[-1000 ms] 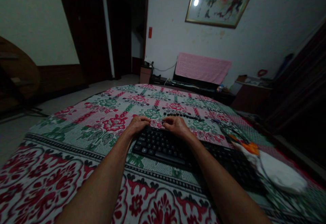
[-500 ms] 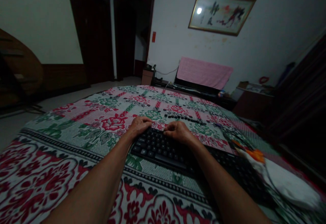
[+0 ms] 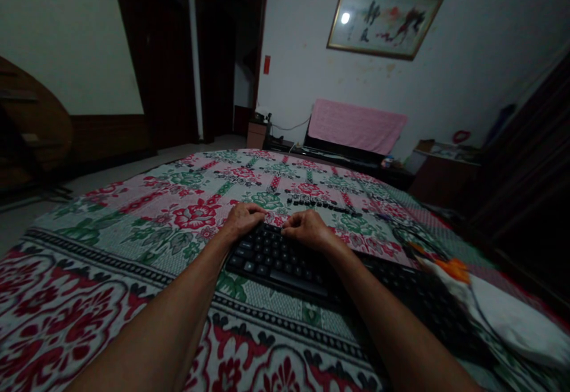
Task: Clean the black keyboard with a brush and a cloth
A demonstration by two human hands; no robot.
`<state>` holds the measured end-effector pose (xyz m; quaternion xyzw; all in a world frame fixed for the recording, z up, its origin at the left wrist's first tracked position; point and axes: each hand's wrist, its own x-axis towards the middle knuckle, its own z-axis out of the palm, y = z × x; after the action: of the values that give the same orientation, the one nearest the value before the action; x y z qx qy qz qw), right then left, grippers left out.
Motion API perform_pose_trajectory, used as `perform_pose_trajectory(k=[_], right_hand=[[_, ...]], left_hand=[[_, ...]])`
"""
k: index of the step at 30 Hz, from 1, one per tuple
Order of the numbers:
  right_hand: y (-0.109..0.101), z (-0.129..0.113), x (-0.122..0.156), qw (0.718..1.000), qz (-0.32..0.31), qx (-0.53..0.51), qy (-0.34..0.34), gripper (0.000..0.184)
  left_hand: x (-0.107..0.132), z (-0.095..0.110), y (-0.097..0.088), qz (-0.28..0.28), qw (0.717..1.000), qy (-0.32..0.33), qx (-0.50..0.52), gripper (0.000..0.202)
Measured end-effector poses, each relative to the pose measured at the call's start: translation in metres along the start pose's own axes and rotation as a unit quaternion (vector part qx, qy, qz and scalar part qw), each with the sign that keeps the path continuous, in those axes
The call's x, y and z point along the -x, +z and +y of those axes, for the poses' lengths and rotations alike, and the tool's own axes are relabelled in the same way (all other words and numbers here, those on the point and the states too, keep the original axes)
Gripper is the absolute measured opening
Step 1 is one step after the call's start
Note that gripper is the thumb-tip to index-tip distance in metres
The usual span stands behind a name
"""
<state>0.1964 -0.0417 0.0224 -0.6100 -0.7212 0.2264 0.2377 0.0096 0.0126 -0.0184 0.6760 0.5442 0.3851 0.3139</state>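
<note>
A black keyboard [image 3: 276, 256] lies on the flowered bedspread, its right part partly behind my right forearm. My left hand [image 3: 243, 221] grips its far left corner, with the thumb side along the far edge. Over the far row of keys, my right hand [image 3: 308, 228] is closed, thumb and forefinger pinched together. Whether a key is between those fingertips is too small to tell. Beyond the keyboard, several small black keycaps [image 3: 321, 204] lie in a line on the cloth.
The flowered bedspread [image 3: 178, 217] covers the surface under everything. At the right lie a white cloth bundle [image 3: 516, 321], an orange item [image 3: 452, 268] and dark cables [image 3: 414, 237]. A pink towel [image 3: 356, 125] drapes over a dark object against the far wall.
My right hand has moved slightly left along the far row of keys, its fingers still pinched. The left hand keeps its place on the corner. The view has shifted a little.
</note>
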Motion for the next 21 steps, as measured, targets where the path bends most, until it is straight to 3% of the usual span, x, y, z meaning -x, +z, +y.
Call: perform_pose_trajectory(k=[15, 21], right_hand=[[-0.0059, -0.0052, -0.0005, 0.997, -0.053, -0.051, 0.032, 0.008], [-0.0077, -0.0008, -0.0022, 0.998, -0.049, -0.012, -0.028, 0.009]], left_hand=[[-0.001, 0.0004, -0.0002, -0.003, 1.0, -0.002, -0.01, 0.023], [-0.0015, -0.0012, 0.0015, -0.003, 1.0, -0.003, -0.003, 0.023]])
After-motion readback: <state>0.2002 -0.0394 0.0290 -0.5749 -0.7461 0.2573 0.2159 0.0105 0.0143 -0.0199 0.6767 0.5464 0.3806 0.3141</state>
